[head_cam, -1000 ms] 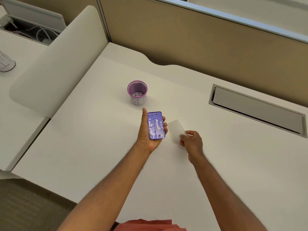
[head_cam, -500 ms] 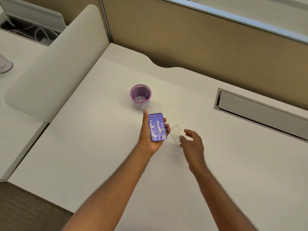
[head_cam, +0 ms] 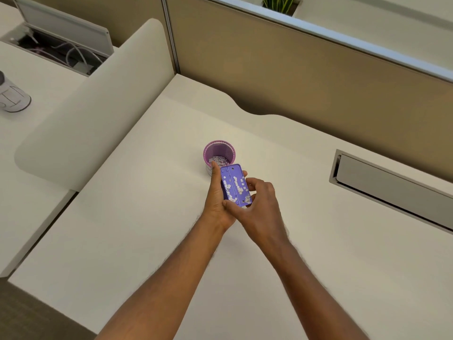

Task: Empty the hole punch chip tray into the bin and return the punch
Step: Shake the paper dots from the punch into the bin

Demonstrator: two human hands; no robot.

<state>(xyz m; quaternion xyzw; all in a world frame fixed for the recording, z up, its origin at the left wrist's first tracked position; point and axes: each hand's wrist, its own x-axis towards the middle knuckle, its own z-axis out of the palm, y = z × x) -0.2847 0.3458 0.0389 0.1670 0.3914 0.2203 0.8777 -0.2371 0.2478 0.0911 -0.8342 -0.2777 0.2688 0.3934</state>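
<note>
My left hand (head_cam: 215, 201) holds the purple hole punch (head_cam: 234, 185) underside up, just above the white desk (head_cam: 147, 217). White paper chips lie scattered over the punch's open underside. My right hand (head_cam: 263, 207) has thumb and fingers closed around the punch's near end. The far end of the punch sits right in front of the small purple mesh bin (head_cam: 208, 149), which has chips at its bottom. The clear tray cover is not visible; my right hand covers the spot where it lay.
A rounded white divider (head_cam: 93, 106) borders the desk on the left, a tan partition wall (head_cam: 294, 77) at the back. A grey cable hatch (head_cam: 392, 185) is set into the desk at right. A white cup (head_cam: 12, 96) stands on the neighbouring desk.
My right hand let go of the clear tray cover on the desk and moved left onto the punch's near end. My left hand carried the punch closer to the bin.
</note>
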